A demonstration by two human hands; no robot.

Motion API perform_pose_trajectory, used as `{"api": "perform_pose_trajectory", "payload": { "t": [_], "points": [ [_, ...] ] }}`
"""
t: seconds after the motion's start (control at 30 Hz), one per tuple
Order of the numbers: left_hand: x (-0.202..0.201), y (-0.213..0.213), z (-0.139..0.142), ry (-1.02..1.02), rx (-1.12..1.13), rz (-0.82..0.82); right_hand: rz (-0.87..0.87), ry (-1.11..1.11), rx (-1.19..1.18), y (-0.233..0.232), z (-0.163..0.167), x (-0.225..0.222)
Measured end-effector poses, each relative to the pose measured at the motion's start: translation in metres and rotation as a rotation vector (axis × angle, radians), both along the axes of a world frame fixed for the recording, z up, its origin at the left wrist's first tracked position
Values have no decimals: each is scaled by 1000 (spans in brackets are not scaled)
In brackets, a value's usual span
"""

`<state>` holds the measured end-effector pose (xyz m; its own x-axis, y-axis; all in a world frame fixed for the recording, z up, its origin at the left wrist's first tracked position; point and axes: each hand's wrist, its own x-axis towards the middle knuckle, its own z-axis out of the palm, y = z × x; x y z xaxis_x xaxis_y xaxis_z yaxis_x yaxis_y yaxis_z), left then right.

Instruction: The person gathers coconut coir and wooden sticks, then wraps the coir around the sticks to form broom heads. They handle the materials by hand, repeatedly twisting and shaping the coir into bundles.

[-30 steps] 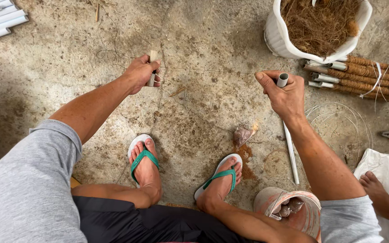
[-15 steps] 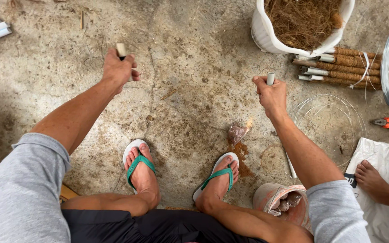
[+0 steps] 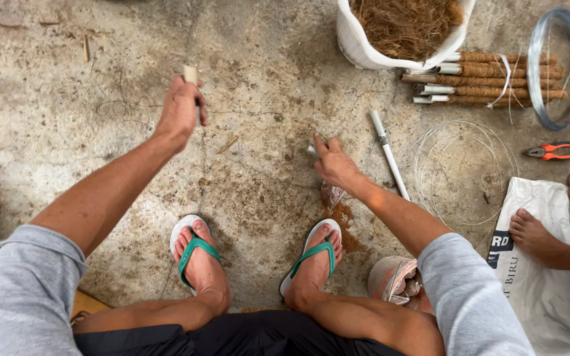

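My left hand [image 3: 179,111] is raised over the concrete floor, closed on a short tan stick [image 3: 190,74] that pokes out above the fist. Down near the floor, just ahead of my right foot, my right hand [image 3: 335,165] pinches a small pale piece [image 3: 313,150]. A crumpled clear plastic scrap [image 3: 330,194] with brown powder lies under that hand. Just right of the hand, a white pipe [image 3: 388,155] lies on the floor. My feet wear green flip-flops [image 3: 192,254].
A white bag of brown fibre [image 3: 364,46] stands at the top, beside a bundle of fibre-wrapped poles [image 3: 496,76] and a wire coil [image 3: 552,66]. Thin wire loops [image 3: 466,165], orange pliers [image 3: 549,151], a white sack [image 3: 539,277], another person's feet [image 3: 539,237] and a small tub [image 3: 390,277] are at right.
My right hand has dropped from mid-air to the floor by my right foot. My left hand has moved forward and stays raised with the stick.
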<state>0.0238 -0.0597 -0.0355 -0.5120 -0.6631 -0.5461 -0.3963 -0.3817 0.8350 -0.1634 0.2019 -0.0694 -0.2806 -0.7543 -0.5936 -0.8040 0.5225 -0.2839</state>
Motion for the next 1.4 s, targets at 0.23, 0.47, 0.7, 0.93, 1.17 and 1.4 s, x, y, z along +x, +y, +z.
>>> {"api": "perform_pose_trajectory", "payload": {
  "t": [0.23, 0.47, 0.7, 0.93, 1.17, 1.4],
  "points": [
    [-31, 35, 20, 170, 185, -133, 42, 50, -287, -10, 8, 5],
    [-44, 59, 38, 82, 218, -131, -267, -358, -649, -49, 54, 16],
    [-47, 73, 37, 195, 73, -211, -367, -501, -735, -74, 68, 31],
    [-40, 69, 28, 241, 35, -320, -567, -766, -597, -67, 56, 5],
    [-41, 70, 22, 214, -35, -401, -714, -1488, -693, -54, 56, -13],
    [-40, 68, 10, 241, -64, -450, -795, -1466, -731, -51, 61, -18]
  ]
}}
